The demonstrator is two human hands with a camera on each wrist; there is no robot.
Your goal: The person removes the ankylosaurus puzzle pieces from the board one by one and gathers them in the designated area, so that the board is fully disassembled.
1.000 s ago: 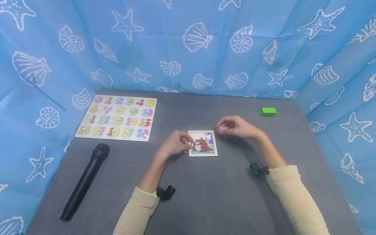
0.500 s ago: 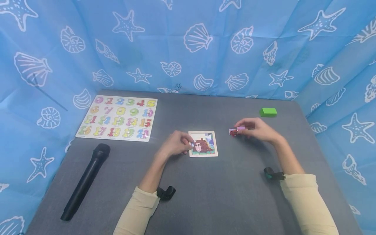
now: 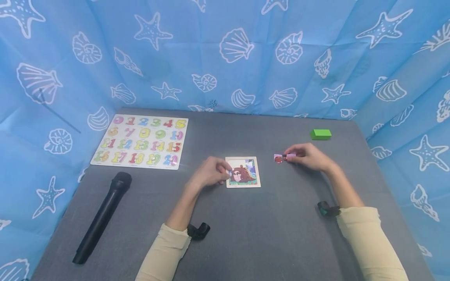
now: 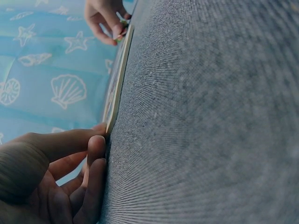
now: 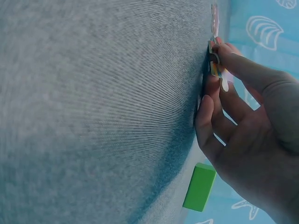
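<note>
A small square puzzle board (image 3: 243,172) with a red-brown picture lies mid-table. My left hand (image 3: 215,171) rests at its left edge with curled fingers, fingertips gripping that edge; the left wrist view shows the fingertips (image 4: 96,141) against the thin board's edge (image 4: 118,80). To the right of the board, my right hand (image 3: 305,156) pinches a pink and red puzzle piece (image 3: 280,158) low at the table surface. In the right wrist view the piece (image 5: 216,66) stands edge-on between thumb and fingers (image 5: 205,105), touching the grey cloth.
A number puzzle board (image 3: 141,141) lies at the back left. A black microphone (image 3: 102,216) lies near the left front. A green block (image 3: 320,134) sits at the back right, also in the right wrist view (image 5: 200,186). Blue shell-print curtains surround the grey table (image 3: 246,234).
My right hand carried the pink piece from the board's top right corner out to the right and down to the table. The left hand and board stayed put.
</note>
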